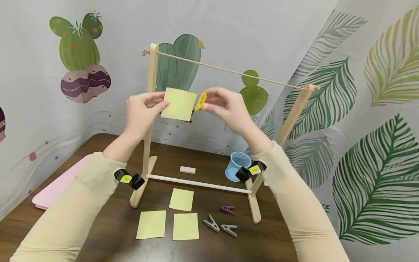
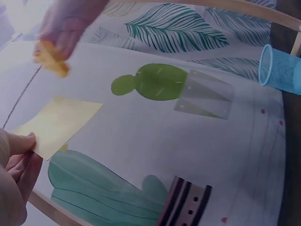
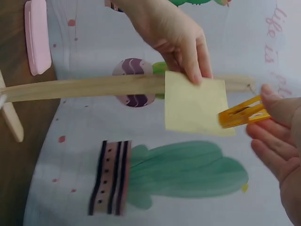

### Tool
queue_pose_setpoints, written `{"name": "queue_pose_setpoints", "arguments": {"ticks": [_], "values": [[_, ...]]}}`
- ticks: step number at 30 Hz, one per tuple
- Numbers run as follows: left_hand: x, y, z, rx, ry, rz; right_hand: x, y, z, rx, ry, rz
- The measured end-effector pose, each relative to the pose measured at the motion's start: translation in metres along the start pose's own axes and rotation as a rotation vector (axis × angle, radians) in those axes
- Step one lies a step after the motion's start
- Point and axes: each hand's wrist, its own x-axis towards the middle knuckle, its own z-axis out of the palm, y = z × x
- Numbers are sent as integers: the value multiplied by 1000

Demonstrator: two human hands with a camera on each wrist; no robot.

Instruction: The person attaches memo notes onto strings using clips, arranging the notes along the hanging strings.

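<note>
My left hand (image 1: 141,111) pinches a yellow sticky note (image 1: 178,104) by its left edge, thumb in front and fingers behind. Between the thumb and fingers of my right hand (image 1: 229,108) is a yellow clothespin (image 1: 201,102), just beside the note's right edge. In the right wrist view the clothespin (image 3: 242,113) overlaps the note's corner. Both hands are raised in front of a wooden stand, below the rope (image 1: 229,70) strung between its two posts. The left wrist view shows the note (image 2: 59,125) apart from the clothespin (image 2: 51,59).
On the table (image 1: 108,225) lie three more sticky notes (image 1: 151,225), a purple clothespin (image 1: 227,209) and two grey clothespins (image 1: 229,229). A blue mesh cup (image 1: 234,173) stands by the stand's right post (image 1: 292,114). Behind the white crossbar (image 1: 199,184) sits a white block (image 1: 187,170). At left is a pink case (image 1: 62,182).
</note>
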Motion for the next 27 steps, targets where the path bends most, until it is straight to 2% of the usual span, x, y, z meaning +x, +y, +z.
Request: {"name": "queue_pose_setpoints", "arguments": {"ticks": [3, 5, 10, 14, 20, 27], "values": [[11, 10, 0, 4, 22, -2, 18, -17, -2, 2, 59, -60], [17, 15, 0, 6, 38, -9, 29, -26, -2, 20, 103, -70], [31, 29, -1, 10, 76, -25, 56, -44, -6, 73, 195, -28], [40, 38, -2, 5, 101, -45, 80, -51, -10, 43, 246, 13], [47, 44, 0, 30, 123, -60, 109, -53, -10, -9, 272, 77], [50, 44, 2, 62, 138, -66, 127, -57, -6, -72, 250, 186]]}}
